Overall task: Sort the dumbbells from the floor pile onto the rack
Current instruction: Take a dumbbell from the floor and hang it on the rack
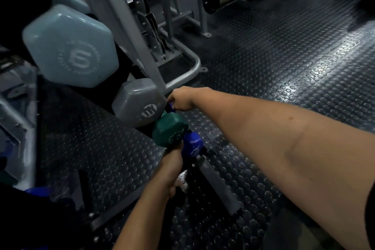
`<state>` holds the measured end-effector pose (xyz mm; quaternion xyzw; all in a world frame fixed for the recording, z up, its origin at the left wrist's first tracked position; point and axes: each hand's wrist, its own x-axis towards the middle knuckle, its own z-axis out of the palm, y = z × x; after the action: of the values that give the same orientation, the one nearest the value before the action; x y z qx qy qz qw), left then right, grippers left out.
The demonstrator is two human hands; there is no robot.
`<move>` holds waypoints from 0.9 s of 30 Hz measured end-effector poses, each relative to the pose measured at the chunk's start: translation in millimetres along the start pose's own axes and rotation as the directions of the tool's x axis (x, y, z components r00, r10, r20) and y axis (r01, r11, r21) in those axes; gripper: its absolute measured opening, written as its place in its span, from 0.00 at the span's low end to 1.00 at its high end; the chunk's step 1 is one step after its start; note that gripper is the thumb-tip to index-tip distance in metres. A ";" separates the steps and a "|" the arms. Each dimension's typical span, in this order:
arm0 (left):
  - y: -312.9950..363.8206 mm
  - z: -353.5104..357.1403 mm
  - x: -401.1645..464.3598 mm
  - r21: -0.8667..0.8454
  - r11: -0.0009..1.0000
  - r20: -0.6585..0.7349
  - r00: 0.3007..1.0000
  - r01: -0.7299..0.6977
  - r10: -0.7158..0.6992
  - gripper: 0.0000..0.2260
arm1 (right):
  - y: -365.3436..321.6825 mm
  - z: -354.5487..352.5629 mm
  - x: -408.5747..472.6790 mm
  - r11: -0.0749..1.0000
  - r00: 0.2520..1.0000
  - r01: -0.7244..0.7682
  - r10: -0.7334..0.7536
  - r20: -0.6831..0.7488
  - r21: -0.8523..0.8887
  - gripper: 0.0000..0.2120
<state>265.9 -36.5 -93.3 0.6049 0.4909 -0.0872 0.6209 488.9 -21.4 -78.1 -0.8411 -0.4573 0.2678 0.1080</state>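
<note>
Far left, a pale blue hexagonal dumbbell marked 6 [70, 46] sits high on the rack, a grey hexagonal dumbbell [140, 101] lower. The left hand [172, 165] grips a green hexagonal dumbbell [170, 131], handle hidden. The right hand [182, 98] clenches a blue dumbbell [192, 145], mostly hidden behind the green one.

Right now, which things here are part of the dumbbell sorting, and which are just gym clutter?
Part of the job: green hex dumbbell in left hand; blue dumbbell gripped by right hand; grey dumbbell; pale blue dumbbell marked 6.

Just there: grey weight machine frame; studded rubber floor.
</note>
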 end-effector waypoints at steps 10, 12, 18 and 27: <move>-2.4 -30.2 -43.3 0.545 0.797 -0.002 0.950 -0.262 0.313 0.30 | -37.8 -6.1 -77.9 0.982 0.964 -0.101 0.056 -0.262 -0.159 0.07; -3.3 -40.7 -56.5 0.657 0.703 -0.015 0.927 -0.273 0.374 0.27 | -42.1 -5.1 -97.6 0.980 0.947 -0.138 0.088 -0.310 -0.143 0.10; -24.2 -74.0 -74.4 0.760 0.594 -0.065 0.880 -0.262 0.471 0.37 | -78.0 12.0 -174.0 0.979 0.895 -0.176 0.113 -0.432 -0.108 0.15; -78.0 -128.8 -69.3 0.788 0.607 -0.155 0.924 -0.097 0.349 0.37 | -136.3 86.1 -225.8 0.931 0.931 -0.260 0.172 -0.321 -0.257 0.12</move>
<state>111.3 17.8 -68.1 0.8734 0.4127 -0.1175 0.2302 245.7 -137.5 -12.3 -0.9236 -0.3747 0.0791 0.0171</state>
